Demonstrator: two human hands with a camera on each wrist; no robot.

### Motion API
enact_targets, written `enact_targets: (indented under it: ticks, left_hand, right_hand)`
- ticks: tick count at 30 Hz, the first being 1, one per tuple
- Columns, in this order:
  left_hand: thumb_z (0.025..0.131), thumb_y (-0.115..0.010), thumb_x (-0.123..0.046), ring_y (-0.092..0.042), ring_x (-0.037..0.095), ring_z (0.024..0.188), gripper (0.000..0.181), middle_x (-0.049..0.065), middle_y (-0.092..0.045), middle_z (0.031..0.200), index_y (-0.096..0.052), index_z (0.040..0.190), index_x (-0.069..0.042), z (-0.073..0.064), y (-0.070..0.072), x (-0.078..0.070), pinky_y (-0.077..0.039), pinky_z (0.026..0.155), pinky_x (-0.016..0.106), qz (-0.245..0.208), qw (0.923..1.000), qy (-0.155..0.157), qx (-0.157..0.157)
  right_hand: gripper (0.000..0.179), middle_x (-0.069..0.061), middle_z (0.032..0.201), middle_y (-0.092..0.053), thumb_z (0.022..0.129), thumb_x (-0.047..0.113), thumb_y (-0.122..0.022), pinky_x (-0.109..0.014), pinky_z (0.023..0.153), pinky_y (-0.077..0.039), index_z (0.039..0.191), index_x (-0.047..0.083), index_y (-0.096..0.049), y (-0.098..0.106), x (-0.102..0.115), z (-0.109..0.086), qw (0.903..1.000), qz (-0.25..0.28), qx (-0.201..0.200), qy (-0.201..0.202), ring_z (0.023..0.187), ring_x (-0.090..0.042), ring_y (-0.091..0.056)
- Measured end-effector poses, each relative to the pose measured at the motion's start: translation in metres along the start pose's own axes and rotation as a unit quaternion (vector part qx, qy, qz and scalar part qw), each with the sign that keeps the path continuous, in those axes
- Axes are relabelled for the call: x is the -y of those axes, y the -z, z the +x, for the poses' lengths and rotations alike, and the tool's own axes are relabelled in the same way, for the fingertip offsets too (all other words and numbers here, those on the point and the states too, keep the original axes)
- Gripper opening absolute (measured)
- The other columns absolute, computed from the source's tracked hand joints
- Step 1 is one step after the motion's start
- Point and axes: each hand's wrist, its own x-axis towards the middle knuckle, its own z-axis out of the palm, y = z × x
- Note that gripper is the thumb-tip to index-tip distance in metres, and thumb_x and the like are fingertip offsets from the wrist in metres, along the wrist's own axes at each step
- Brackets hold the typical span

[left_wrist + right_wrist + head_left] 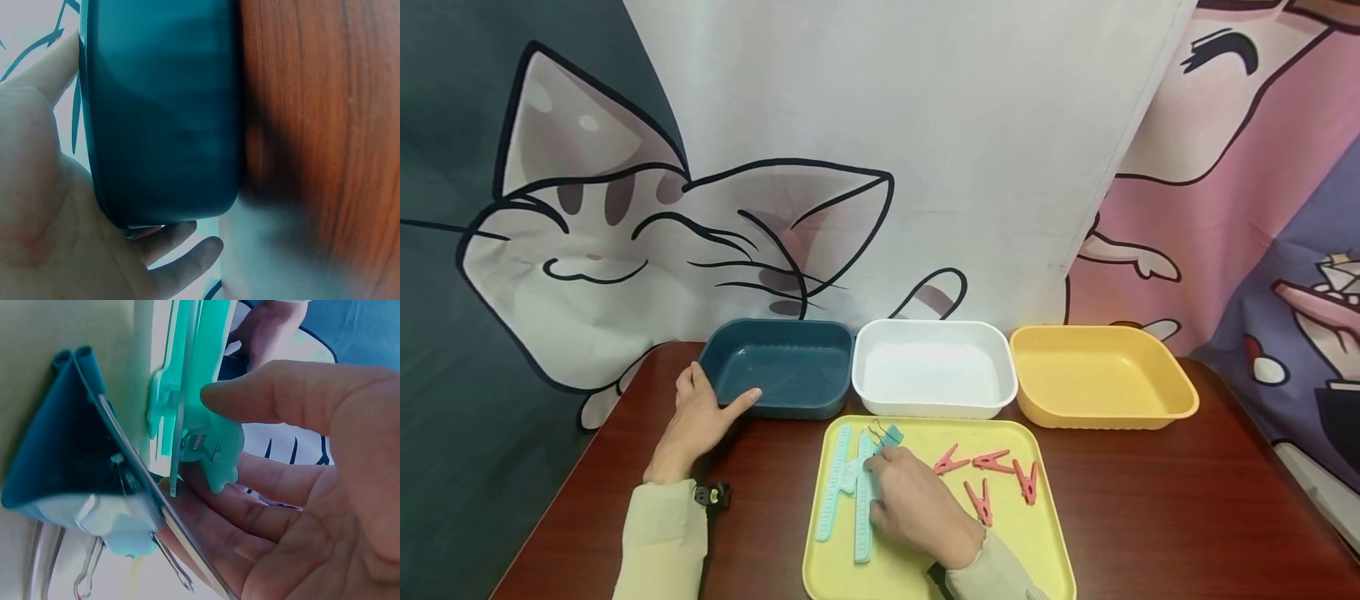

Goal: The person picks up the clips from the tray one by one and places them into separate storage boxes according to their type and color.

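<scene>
My left hand (694, 423) rests at the near left corner of a dark blue bin (797, 408). Its thumb lies over the front rim, and the straight fingers run along the left end. On the yellow tray (1052, 533), my right hand (921, 504) pinches a long mint-green bag clip (862, 533) by its spring handle (222, 447), thumb on one side and fingers on the other. Left of it lies a second mint bag clip (830, 504). A teal binder clip (891, 437) with wire handles sits just beyond the right fingertips, large in the right wrist view.
Several pink clothespins (982, 502) lie on the tray's right half. Behind the tray stand a white bin (934, 410) and a yellow bin (1105, 417), in a row with the dark blue one. A printed cloth (970, 167) hangs behind the wooden table (1150, 517).
</scene>
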Motion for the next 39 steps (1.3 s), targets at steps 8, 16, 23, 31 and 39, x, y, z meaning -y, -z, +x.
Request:
enact_targets:
  ticks: [8,16,23,31,39]
  left_hand:
    - [0.090,-0.055,-0.072,-0.012,0.058,0.141,0.127,0.036,0.012,0.158,0.020,0.151,0.011,0.000,0.001,0.000,-0.027,0.106,0.072,0.000,1.0000,0.000,-0.001]
    - [0.091,-0.055,-0.071,-0.009,0.057,0.143,0.127,0.035,0.013,0.159,0.022,0.150,0.011,0.000,0.001,0.001,-0.026,0.106,0.072,-0.003,1.0000,-0.008,-0.005]
    - [0.091,-0.054,-0.071,-0.004,0.056,0.145,0.126,0.034,0.016,0.159,0.024,0.149,0.009,-0.001,0.001,0.003,-0.026,0.107,0.072,-0.005,0.9999,-0.013,-0.002]
    - [0.091,-0.054,-0.071,-0.004,0.057,0.145,0.127,0.035,0.015,0.159,0.023,0.149,0.010,-0.001,-0.001,0.005,-0.027,0.106,0.072,-0.002,0.9999,-0.012,-0.003]
    - [0.091,-0.055,-0.071,-0.007,0.057,0.144,0.127,0.035,0.014,0.159,0.022,0.150,0.011,0.001,-0.002,0.004,-0.027,0.107,0.072,-0.001,0.9999,-0.014,-0.008]
  right_hand:
    - [0.036,-0.009,0.106,-0.063,0.078,0.005,-0.071,-0.033,0.089,-0.053,0.112,-0.003,-0.070,0.007,-0.003,0.000,0.9999,0.002,0.008,-0.012,0.098,-0.020,-0.059]
    - [0.037,-0.005,0.103,-0.061,0.078,0.004,-0.072,-0.026,0.083,-0.052,0.114,-0.002,-0.070,0.012,-0.004,0.000,1.0000,0.007,-0.004,-0.004,0.093,-0.015,-0.055]
    - [0.037,-0.004,0.100,-0.061,0.077,0.005,-0.072,-0.023,0.078,-0.050,0.113,-0.001,-0.071,0.013,-0.003,-0.001,0.9993,-0.004,-0.032,0.016,0.089,-0.013,-0.054]
    - [0.036,-0.005,0.106,-0.063,0.079,0.007,-0.073,-0.025,0.084,-0.052,0.115,0.001,-0.070,0.014,0.001,-0.002,0.9993,0.000,-0.034,0.018,0.098,-0.014,-0.056]
    - [0.036,-0.005,0.110,-0.064,0.082,0.010,-0.073,-0.027,0.088,-0.052,0.117,0.001,-0.069,0.015,0.003,0.000,0.9993,0.001,-0.033,0.020,0.100,-0.015,-0.057]
